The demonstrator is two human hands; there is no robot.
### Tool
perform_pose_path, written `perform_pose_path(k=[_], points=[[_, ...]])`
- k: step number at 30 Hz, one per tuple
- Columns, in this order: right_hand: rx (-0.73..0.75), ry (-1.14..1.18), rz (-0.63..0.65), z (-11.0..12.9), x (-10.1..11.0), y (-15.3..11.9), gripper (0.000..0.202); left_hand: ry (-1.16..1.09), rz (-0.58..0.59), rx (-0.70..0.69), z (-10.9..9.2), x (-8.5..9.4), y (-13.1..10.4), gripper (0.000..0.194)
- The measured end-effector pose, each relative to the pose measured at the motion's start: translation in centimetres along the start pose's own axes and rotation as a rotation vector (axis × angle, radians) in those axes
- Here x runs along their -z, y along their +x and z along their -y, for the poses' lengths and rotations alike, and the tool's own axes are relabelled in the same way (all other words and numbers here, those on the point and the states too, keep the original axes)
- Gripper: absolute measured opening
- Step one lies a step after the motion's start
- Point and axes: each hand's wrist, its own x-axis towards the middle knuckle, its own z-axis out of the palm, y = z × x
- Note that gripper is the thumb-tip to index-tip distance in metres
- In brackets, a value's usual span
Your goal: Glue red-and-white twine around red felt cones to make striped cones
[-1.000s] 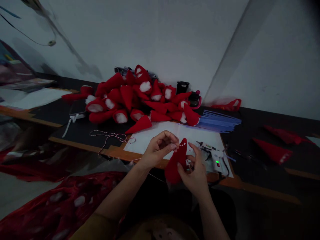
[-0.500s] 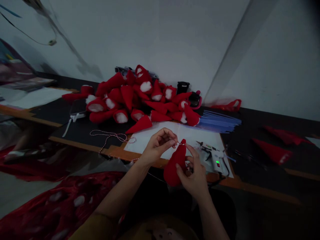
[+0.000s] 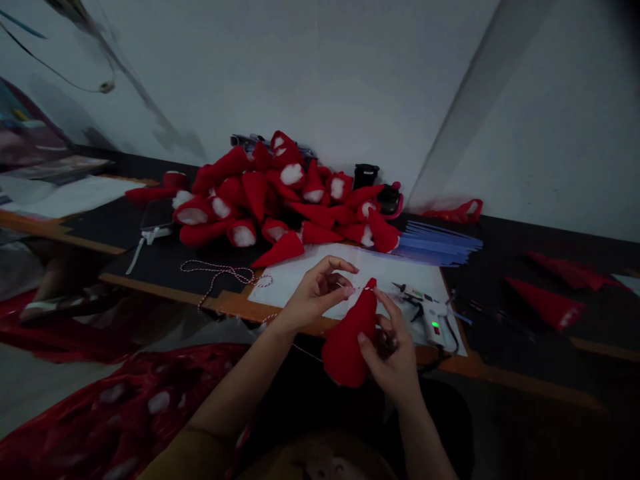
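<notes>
Red cone [image 3: 349,343]: gripped by right hand [image 3: 395,350]
Cord [image 3: 361,288]: pinched in left hand [image 3: 320,290]
Tip [image 3: 371,283]: apparently being tied; next needs tension

Head-worn, looking forward and down from close above left hand [image 3: 320,293] and right hand [image 3: 395,360], facing across the table [image 3: 163,260] to the far wall [image 3: 360,80].

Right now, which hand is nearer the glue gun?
Right hand: just left of the glue gun, holding the red cone. Left hand: farther left, pinching the string.
</notes>
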Motion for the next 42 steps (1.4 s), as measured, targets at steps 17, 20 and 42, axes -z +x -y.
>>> perform_pose_path(k=[17, 20, 42], points=[[-0.376, 0.826, 0.133, 1.4, 0.4, -1.1, 0.077, 0.17, 0.041, 0.524, -5.0, 0.2, -12.0, 0.033], [-0.382, 0.826, 0.141, 1.3, 0.4, -1.6, 0.079, 0.029, 0.115, 0.472, -5.5, -1.3, -11.6, 0.033], [-0.123, 0.392, 0.072, -3.2, 2.9, -1.6, 0.034, 0.319, -0.034, 0.172, -2.2, -3.4, -2.3, 0.026]])
